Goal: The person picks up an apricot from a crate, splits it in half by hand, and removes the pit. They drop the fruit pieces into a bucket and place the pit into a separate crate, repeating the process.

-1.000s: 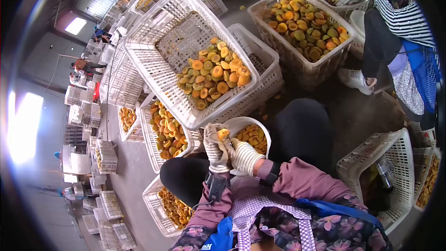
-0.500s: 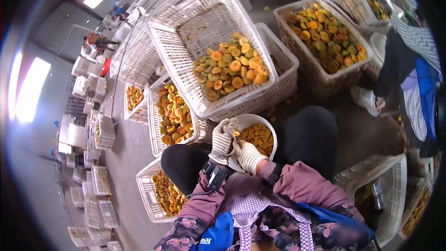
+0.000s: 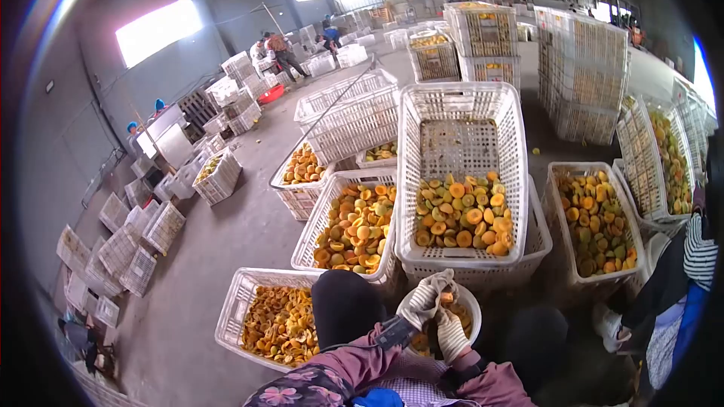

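Gripping a fruit piece (image 3: 448,297) over the white bucket (image 3: 479,318), the curled fingers of the left hand (image 3: 422,301) could lose it if its flesh is slick; whether the right hand's (image 3: 452,335) fingers, just below, grip anything, I can't tell.

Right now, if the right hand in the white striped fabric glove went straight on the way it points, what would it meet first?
Most likely the small orange fruit piece at the whitish-gloved left hand, just ahead of the right hand, though depth is unclear.
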`<state>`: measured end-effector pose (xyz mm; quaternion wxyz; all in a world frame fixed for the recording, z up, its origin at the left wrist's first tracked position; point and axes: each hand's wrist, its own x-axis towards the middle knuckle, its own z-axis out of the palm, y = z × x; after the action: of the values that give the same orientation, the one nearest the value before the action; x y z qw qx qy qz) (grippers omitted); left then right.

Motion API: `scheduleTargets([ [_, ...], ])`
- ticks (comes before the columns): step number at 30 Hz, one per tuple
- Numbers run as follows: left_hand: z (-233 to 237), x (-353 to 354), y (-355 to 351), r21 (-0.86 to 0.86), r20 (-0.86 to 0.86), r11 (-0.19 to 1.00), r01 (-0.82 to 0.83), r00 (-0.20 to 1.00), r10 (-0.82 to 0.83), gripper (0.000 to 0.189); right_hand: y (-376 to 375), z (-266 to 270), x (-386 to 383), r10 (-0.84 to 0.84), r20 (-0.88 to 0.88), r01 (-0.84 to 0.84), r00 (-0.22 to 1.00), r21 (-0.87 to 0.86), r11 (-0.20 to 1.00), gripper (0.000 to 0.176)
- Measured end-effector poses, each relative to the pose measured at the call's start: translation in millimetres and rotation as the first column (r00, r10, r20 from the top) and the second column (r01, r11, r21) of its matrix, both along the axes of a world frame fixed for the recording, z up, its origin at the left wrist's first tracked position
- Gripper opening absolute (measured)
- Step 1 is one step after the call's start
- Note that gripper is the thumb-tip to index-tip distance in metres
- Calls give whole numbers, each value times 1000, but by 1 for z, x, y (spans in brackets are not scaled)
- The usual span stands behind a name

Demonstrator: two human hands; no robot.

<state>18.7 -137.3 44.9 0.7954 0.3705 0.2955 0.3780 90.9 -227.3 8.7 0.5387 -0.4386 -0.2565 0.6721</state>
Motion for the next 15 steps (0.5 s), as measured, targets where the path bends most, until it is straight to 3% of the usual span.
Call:
scheduleTargets([
  [1, -12, -1, 4, 23, 87, 999, 32, 996, -34, 27, -2, -7, -2, 7, 6, -7, 1000, 10, 1000, 32],
  [3, 3, -2, -1, 493, -328, 852, 173, 945, -2, 25, -2, -20, -7, -67, -83, 69, 994, 13, 998, 30],
  [4, 20, 0, -2, 454, -724, 834, 313, 676, 140, 18, -1, -20, -7, -17, -17, 16, 1000, -67, 998, 29],
  [5, -13, 3, 14, 256, -826, 850, 461, 561, -56, 17, -3, -16, -8, -4, -14, 3, 1000, -69, 998, 29],
  [7, -21, -1, 27, 77, -612, 847, 526, 696, -377, 18, -6, -6, -8, 75, -52, -83, 996, -165, 983, 30],
  [8, -14, -3, 25, 83, -609, 851, 519, 702, -369, 18, -7, -2, -9, 70, -56, -80, 996, -209, 975, 32],
  [10, 1, -12, 17, 385, -290, 750, 538, 842, -455, 20, -12, 21, -7, 127, -93, -145, 988, -230, 962, 36],
  [11, 10, -14, 16, 378, -290, 751, 542, 839, -459, 20, -14, 28, -6, 178, -136, -208, 975, -251, 945, 39],
  [12, 19, -16, 16, 245, -221, 871, 425, 900, -377, 18, -14, 22, -5, 145, -353, -238, 924, -237, 942, 39],
  [13, 25, -17, 18, 95, -166, 951, 293, 947, -275, 18, -16, 29, -4, 143, -356, -240, 923, -244, 940, 39],
  [14, 15, -21, 34, 116, 45, 993, -31, 999, 26, 23, -20, 43, -4, 140, -379, -251, 915, -261, 932, 39],
  [15, 18, -21, 48, 73, 247, 936, -345, 915, 318, 31, -19, 51, -5, 133, -404, -259, 905, -275, 926, 38],
])
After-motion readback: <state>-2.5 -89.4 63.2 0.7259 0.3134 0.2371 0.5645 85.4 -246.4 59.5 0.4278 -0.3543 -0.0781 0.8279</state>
